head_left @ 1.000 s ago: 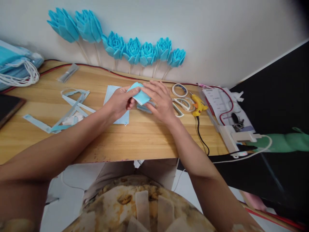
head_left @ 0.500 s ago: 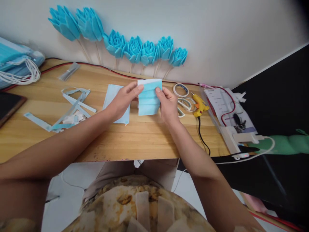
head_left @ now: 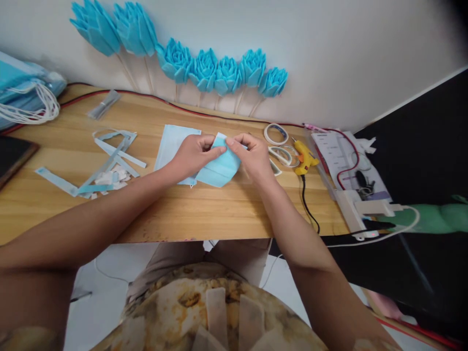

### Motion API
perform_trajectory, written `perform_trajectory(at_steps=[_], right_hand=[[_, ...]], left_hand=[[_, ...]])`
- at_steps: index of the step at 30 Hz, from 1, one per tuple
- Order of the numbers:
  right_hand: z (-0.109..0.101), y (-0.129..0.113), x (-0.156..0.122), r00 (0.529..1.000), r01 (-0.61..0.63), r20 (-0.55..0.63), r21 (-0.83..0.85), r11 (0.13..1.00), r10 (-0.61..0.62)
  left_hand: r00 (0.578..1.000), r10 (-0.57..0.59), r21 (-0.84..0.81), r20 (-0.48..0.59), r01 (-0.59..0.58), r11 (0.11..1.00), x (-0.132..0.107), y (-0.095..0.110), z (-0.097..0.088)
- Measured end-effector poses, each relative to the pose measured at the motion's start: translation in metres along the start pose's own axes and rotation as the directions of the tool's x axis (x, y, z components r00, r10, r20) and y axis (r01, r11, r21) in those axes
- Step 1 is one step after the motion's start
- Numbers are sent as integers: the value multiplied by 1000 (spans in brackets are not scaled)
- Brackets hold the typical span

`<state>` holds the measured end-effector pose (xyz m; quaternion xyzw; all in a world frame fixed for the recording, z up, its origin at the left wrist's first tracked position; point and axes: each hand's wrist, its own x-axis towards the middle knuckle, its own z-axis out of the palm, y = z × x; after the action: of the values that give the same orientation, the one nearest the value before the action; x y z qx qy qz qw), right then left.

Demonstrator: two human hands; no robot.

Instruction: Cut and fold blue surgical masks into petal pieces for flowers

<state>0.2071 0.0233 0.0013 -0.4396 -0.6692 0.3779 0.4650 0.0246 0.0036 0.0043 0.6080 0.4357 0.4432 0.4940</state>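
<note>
Between both hands is a light blue pleated face-mask piece, its upper corners folded and its lower part hanging down. My left hand pinches it at the upper left between thumb and fingers. At the upper right, my right hand grips it the same way, the two thumbs close together. Behind and to the left of my left hand, another pale blue mask sheet lies flat on the table, partly covered by the hand. Scissors lie just right of my right hand.
Blue flowers on sticks lean on the wall. A yellow glue gun and tape roll lie to the right, near a power strip. Cut strips and a mask stack are at left. A cord runs along the back.
The mask piece, earlier held upright and spread flat, is now tilted with its upper corners folded in. My hands have come closer together at its top.
</note>
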Motion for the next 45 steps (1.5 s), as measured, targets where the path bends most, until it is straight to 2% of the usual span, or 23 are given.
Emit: perform_trajectory(at_steps=[6, 9, 14, 19, 23, 28, 32, 35, 38, 42, 45], right_hand=[[-6, 8, 7, 972, 42, -232, 4, 999, -40], [-12, 12, 12, 953, 51, -300, -12, 999, -52], [-16, 15, 15, 943, 67, -327, -12, 998, -67], [-16, 16, 15, 963, 57, -265, 4, 998, -54], [-18, 12, 15, 968, 74, -237, -28, 997, -79], [-14, 2, 8, 974, 128, -177, -82, 988, -141], [-8, -8, 0, 979, 136, -133, -145, 980, -155], [-5, -13, -4, 975, 156, -127, -183, 971, -181], [-2, -15, -7, 970, 188, -118, -203, 961, -215], [0, -17, -10, 958, 237, -114, -210, 949, -264], [-4, -14, -7, 957, 199, -166, -215, 956, -237]], left_hand=[[988, -29, 117, 153, 11, 993, -1, -1, 1], [977, -45, 132, 207, 18, 991, -1, 1, 1], [950, -87, 131, 300, 49, 990, -3, 9, 2], [921, -70, 154, 383, 11, 988, -4, 10, 1], [936, -55, 153, 349, 1, 988, -4, 6, 2], [986, 45, 54, 159, -54, 997, -2, 6, 2], [995, 65, -44, 75, -62, 997, 0, 8, 1], [995, 99, -34, 22, -98, 995, 0, 11, -1], [996, 90, 18, 24, -90, 996, -1, 12, -1], [998, 16, 76, 55, -21, 997, -3, 6, 2], [992, -23, 123, 125, 7, 992, -5, 1, 6]])
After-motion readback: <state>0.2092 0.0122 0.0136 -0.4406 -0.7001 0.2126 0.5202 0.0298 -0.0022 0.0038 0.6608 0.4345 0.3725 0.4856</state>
